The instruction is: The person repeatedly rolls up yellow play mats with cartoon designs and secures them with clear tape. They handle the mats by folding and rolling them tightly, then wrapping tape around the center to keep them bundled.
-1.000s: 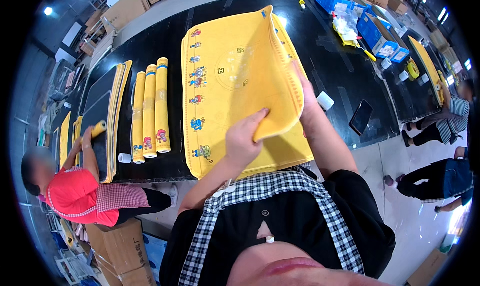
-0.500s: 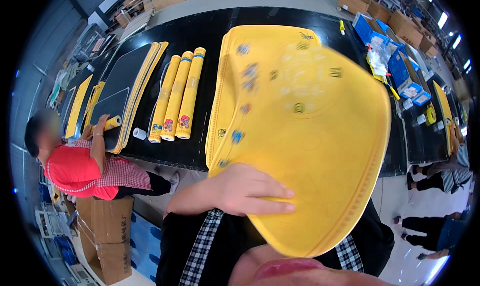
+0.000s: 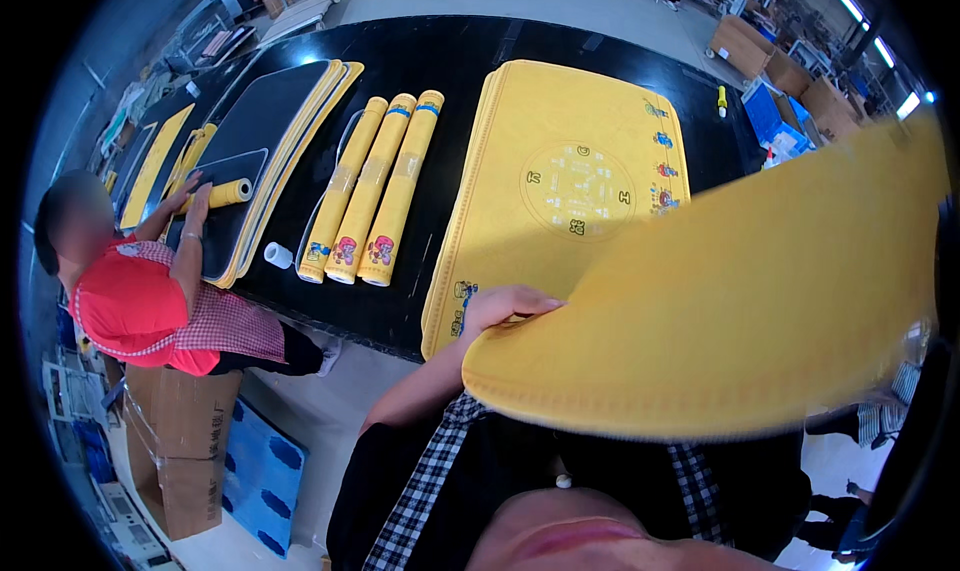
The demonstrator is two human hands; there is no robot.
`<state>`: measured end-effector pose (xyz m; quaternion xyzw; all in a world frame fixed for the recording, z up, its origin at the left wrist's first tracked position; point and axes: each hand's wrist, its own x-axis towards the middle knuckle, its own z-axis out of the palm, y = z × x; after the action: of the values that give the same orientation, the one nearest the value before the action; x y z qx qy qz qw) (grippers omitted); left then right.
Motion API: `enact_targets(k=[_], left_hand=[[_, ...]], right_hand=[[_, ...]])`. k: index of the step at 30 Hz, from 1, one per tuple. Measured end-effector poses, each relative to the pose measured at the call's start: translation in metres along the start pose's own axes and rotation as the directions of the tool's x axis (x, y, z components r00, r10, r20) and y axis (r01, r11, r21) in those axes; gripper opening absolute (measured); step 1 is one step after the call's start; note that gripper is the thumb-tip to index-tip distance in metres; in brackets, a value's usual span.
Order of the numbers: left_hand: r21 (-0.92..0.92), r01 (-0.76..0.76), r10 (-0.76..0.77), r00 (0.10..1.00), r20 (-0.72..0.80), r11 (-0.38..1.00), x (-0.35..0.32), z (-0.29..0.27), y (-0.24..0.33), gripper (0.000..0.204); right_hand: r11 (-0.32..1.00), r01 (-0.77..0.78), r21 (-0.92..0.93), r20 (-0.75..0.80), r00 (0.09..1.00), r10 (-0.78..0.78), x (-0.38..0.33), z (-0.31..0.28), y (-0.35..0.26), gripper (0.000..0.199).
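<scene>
The black table (image 3: 462, 121) is bounded by a near edge that runs below the rolls and beneath the raised mat. A strip of its black surface is exposed between the rolls and the flat mats, and a broader band beyond their far edges.

The yellow raised mat (image 3: 720, 311) is held over the right part of the flat mats and the wearer's chest. A reddish border is carried along its curved lower edge; its right end is blurred. Whether the flat mats are touched by it cannot be told.

The yellow flat mats (image 3: 590, 101) are stacked with edges nearly aligned. On the top one, a round emblem is printed, with larger dark characters around it and small pale marks inside, too small to read. Figures are printed along the side borders.

The dark mats (image 3: 265, 106) are piled at left, yellow edges exposed. Beside them a co-worker (image 3: 130, 301) is positioned, both hands on a short roll (image 3: 228, 192). On the carton (image 3: 180, 421) below, dark characters are printed in a column.

Three rolls (image 3: 372, 181) are laid side by side, apart from the flat mats.

The left hand (image 3: 505, 309) is clamped on the raised mat's left edge. The right hand is out of sight; its grip cannot be told.

Near the rolls, a white core (image 3: 279, 256) is placed close to the table edge.
</scene>
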<state>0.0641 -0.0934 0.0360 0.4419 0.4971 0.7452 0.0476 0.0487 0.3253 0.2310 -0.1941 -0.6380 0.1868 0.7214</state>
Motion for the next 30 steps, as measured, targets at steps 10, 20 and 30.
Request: enact_targets(k=[10,20,30], left_hand=[[-0.396,0.808,-0.899,0.373,-0.228,0.436,-0.069,-0.012,-0.054,0.043],[-0.23,0.774,-0.76,0.434,-0.484,0.589,-0.051,-0.09,-0.062,0.033],[0.768,0.624,-0.542,0.699,-0.466,0.145,0.028,-0.107,-0.105,0.035]], right_hand=[[0.731,0.616,-0.294,0.869,-0.146,0.473,-0.19,0.117,0.081,0.088],[0.647,0.263,-0.716,0.697,0.33,0.637,-0.247,-0.111,0.129,0.088],[0.636,0.027,-0.772,0.524,0.593,0.611,-0.246,-0.116,0.158,0.057]])
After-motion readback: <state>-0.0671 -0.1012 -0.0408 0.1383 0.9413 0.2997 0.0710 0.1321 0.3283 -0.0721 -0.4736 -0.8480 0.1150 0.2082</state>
